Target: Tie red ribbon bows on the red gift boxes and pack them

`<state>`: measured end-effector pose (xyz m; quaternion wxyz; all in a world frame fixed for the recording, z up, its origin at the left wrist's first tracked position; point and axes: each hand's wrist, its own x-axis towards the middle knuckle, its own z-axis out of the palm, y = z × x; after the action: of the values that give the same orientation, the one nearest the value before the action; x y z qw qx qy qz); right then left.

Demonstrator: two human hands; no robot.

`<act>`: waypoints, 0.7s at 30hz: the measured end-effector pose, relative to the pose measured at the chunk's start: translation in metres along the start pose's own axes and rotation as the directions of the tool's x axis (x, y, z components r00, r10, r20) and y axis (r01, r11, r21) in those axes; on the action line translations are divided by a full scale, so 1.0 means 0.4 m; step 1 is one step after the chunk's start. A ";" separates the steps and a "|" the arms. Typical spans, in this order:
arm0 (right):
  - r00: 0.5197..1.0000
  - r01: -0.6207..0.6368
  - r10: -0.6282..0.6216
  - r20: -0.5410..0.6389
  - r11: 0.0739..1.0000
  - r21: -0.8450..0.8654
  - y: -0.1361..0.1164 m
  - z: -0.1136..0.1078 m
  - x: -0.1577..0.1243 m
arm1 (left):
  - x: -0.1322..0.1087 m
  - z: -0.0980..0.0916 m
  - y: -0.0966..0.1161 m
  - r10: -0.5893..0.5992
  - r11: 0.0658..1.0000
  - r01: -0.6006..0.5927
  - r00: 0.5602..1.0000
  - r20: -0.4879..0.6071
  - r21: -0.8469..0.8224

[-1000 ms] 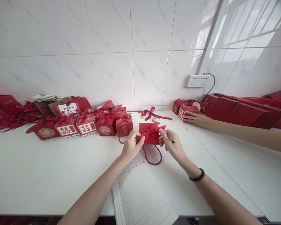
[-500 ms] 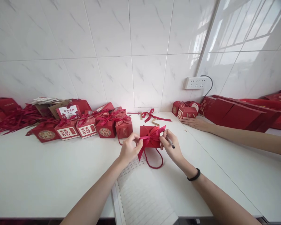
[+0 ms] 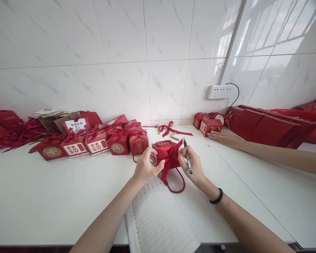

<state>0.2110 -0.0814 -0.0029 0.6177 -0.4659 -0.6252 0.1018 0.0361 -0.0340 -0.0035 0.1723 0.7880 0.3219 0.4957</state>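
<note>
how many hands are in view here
3. The person's left hand and right hand grip the red gift box at centre, the right also holding a pen. A co-worker's hand lies flat on the white counter at right, by small red boxes. Others may be off-frame.

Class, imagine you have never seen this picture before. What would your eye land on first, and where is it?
First comes the small red gift box at the middle of the white counter, where the left hand and right hand pinch its ribbon. The right hand also holds a pen. Next comes the row of red boxes along the tiled wall at left, then another person's hand resting on the counter at right.
</note>
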 end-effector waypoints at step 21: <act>0.992 -0.117 0.108 0.067 0.983 0.145 -0.007 0.006 -0.002 | 0.015 0.009 -0.019 0.316 0.923 -0.247 0.925 -0.211 0.296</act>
<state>0.2076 -0.0825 -0.0018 0.6255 -0.4499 -0.6065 0.1964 0.0384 -0.0243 -0.0057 -0.0506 0.7719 0.2871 0.5650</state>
